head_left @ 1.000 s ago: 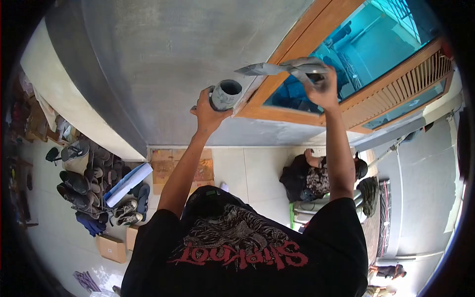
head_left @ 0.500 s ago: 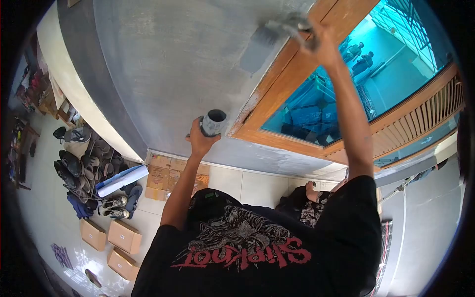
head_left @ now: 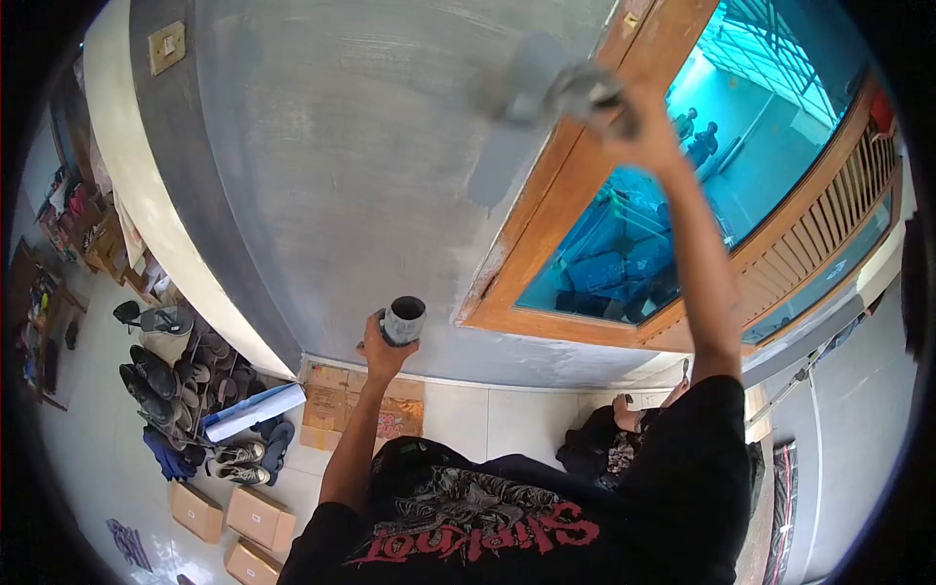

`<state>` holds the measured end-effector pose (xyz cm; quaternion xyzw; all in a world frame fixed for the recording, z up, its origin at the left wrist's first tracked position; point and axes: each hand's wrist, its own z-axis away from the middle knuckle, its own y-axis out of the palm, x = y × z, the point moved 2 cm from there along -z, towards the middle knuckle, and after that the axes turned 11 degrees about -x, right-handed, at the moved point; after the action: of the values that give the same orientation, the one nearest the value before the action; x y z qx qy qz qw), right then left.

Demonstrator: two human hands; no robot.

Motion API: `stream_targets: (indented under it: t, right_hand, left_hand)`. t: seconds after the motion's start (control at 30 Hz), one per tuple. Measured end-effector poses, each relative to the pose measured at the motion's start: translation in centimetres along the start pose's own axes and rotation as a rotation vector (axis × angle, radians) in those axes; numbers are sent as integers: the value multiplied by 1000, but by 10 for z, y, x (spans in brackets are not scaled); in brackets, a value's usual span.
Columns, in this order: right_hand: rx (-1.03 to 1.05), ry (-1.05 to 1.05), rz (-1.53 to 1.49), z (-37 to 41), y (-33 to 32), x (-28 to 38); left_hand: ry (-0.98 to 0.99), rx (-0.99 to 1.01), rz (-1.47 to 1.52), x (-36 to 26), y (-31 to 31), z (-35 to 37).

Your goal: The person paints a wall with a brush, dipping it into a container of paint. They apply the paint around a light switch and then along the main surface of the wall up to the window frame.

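Note:
My left hand (head_left: 384, 359) is wrapped round a grey-smeared cup (head_left: 401, 325), held upright with its dark opening showing, low in front of the wall. High on the right, my right hand (head_left: 647, 129) is closed on a paintbrush (head_left: 575, 97), smeared by motion. Its blurred bristle end is at the grey wall (head_left: 361, 185), beside the wooden window frame (head_left: 546, 180). Darker grey paint patches (head_left: 495, 166) show on the wall above and below the brush.
Blue-tinted window glass (head_left: 624, 229) is at the right. A light switch (head_left: 167, 47) sits upper left. On the floor are flattened cardboard (head_left: 331, 405), a pile of shoes (head_left: 156, 370) and cardboard boxes (head_left: 259, 517). Another person's hand (head_left: 627, 414) shows low behind my right arm.
The brush has moved downward over the wall, and the dark paint patch now shows above it too. My left hand with the cup appears lower as the view tilts up.

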<state>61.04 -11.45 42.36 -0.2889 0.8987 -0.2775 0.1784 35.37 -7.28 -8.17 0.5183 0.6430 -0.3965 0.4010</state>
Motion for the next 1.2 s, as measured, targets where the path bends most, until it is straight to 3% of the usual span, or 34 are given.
stream_targets:
  t: [0.07, 0.13, 0.2, 0.33, 0.4, 0.47, 0.57, 0.6, 0.67, 0.77, 0.83, 0.93, 1.0, 1.13, 1.2]
  right_hand:
    - [133, 181, -201, 46, 59, 8]
    - [258, 288, -182, 79, 99, 26]
    - [253, 277, -167, 114, 133, 20]
    - [291, 369, -7, 112, 117, 15]
    - [27, -3, 89, 82, 89, 5]
    - [-81, 63, 54, 38, 53, 20]
    - [-171, 0, 23, 7, 36, 39]
    - [-171, -5, 23, 13, 39, 43]
    - [154, 235, -48, 45, 63, 46]
    - [188, 124, -132, 99, 126, 36]
    - [226, 75, -21, 117, 147, 28]
    - [311, 136, 169, 74, 86, 17]
    - [22, -66, 192, 39, 42, -15]
    - [-219, -304, 408, -66, -45, -15]
    - [-210, -273, 293, -83, -59, 2]
  left_hand:
    - [9, 2, -40, -2, -13, 4]
    - [6, -17, -102, 0, -25, 10]
    - [-17, -12, -39, 16, -30, 15]
    - [-38, -9, -31, 14, -41, 21]
    - [-52, -15, 0, 23, -39, 22]
    - [-68, -22, 37, 22, -35, 24]
    - [-86, -4, -14, 13, -33, 24]
    - [-84, -4, 43, 13, -32, 25]
    - [-78, -14, 104, 9, -34, 25]
    - [-18, -17, 24, 3, -44, 35]
    - [-64, -35, 50, 10, -49, 38]
    - [-56, -42, 94, 31, -47, 39]
    - [-74, -22, 114, 36, -44, 38]
    - [-70, 0, 109, 11, -36, 33]
    - [-66, 6, 59, 2, -33, 31]
